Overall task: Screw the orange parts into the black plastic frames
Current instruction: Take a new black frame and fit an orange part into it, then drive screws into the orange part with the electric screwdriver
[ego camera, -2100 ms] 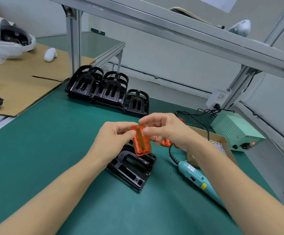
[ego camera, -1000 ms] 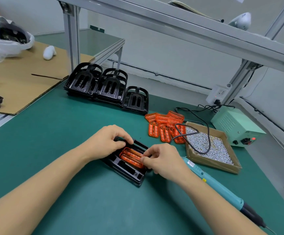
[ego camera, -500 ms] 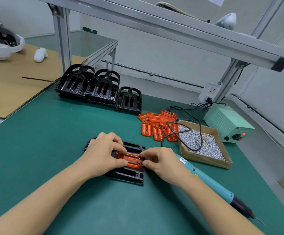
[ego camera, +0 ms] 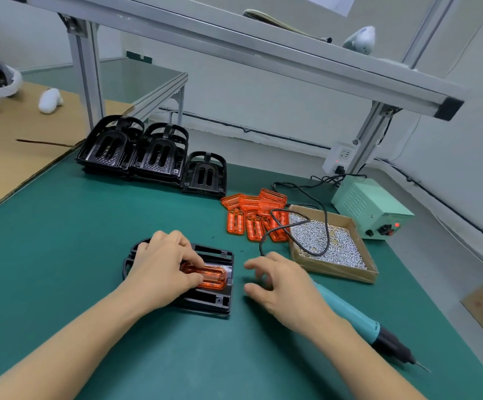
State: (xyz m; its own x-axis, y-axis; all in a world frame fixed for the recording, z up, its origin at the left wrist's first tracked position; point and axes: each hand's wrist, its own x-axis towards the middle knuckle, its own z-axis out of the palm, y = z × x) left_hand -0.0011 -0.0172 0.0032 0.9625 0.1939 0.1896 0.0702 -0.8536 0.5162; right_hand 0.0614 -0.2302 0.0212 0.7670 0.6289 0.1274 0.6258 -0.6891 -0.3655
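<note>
**Head view: orange part seated, unfastened — risks and surroundings**

Risk 1, part shift. The left hand [ego camera: 163, 271] lies over the black frame [ego camera: 214, 303], fingers curled down and pressing the orange part [ego camera: 211, 277] into its recess near the middle of the bench [ego camera: 61, 226]. No screw can be seen in the part. If pressure lifts or slides, the part may ride out of its seat and the holes may misalign.

Risk 2, tool and cable. The right hand [ego camera: 280, 281] hovers just right of the frame, fingers loosely spread, holding nothing. It hangs above the teal electric screwdriver [ego camera: 350, 313], which lies on the bench with its bit pointing right. The black cable [ego camera: 292, 223] loops across the spare orange parts [ego camera: 252, 217] and the cardboard tray of screws [ego camera: 332, 267]; lifting the tool could drag either.

Surface and room, left to right: cardboard sheet [ego camera: 12, 157] at the far left; green mat over the bench; stacked black frames [ego camera: 150, 154] at the rear; a pale green power unit [ego camera: 370, 209] at the far right, its red lamp lit. An aluminium rail [ego camera: 263, 50] spans overhead; plain pale walls stand behind.
</note>
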